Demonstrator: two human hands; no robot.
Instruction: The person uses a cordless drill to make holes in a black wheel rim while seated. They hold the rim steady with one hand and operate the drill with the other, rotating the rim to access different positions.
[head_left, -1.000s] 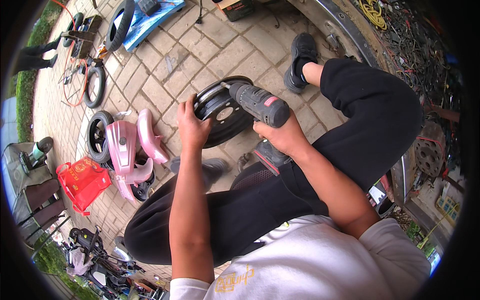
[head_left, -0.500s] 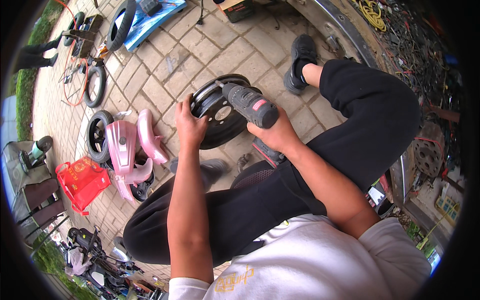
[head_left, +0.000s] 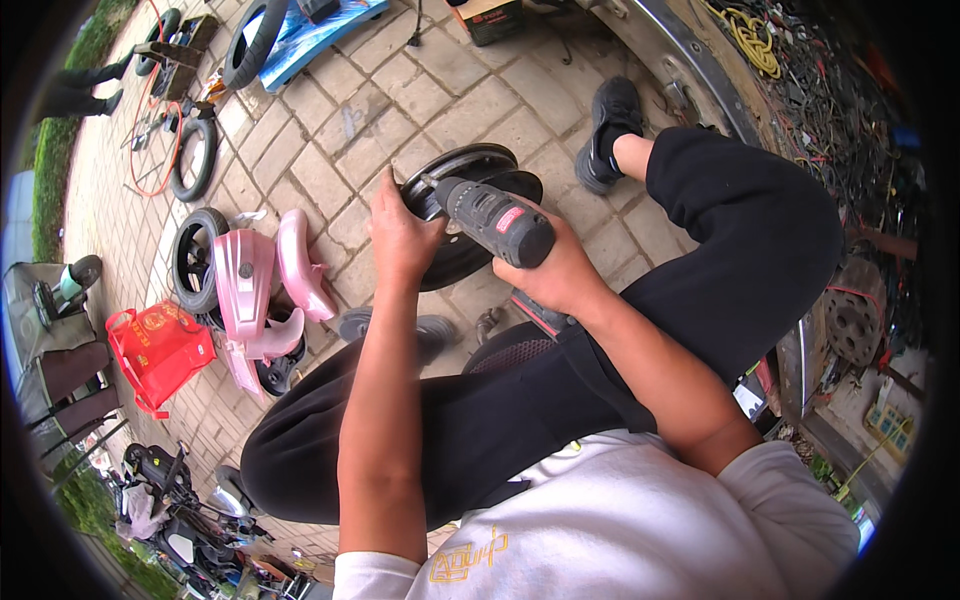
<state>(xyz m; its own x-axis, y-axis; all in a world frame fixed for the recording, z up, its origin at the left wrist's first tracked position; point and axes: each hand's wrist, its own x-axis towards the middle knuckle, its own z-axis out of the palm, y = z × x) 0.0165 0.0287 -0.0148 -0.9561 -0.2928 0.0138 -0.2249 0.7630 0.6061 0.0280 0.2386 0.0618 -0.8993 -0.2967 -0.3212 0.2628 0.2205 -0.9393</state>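
Observation:
A black metal wheel rim [head_left: 480,165] stands tilted on the paving between my legs. My left hand [head_left: 400,235] rests on its near left edge, fingers against the rim. My right hand [head_left: 555,270] grips a grey cordless drill [head_left: 490,215] with a red label. The drill's nose points left and up at the face of the rim, close to my left fingers. My knees in black trousers frame both hands.
Pink scooter body panels [head_left: 265,285] and a tyre [head_left: 190,255] lie to the left, beside a red bag [head_left: 155,345]. Another tyre [head_left: 195,155] and a blue board [head_left: 320,35] lie farther off. A cluttered pile of cables and parts [head_left: 830,110] fills the right.
The drill has swung in toward the rim, its nose now at the rim's face. My left hand stayed on the rim's edge.

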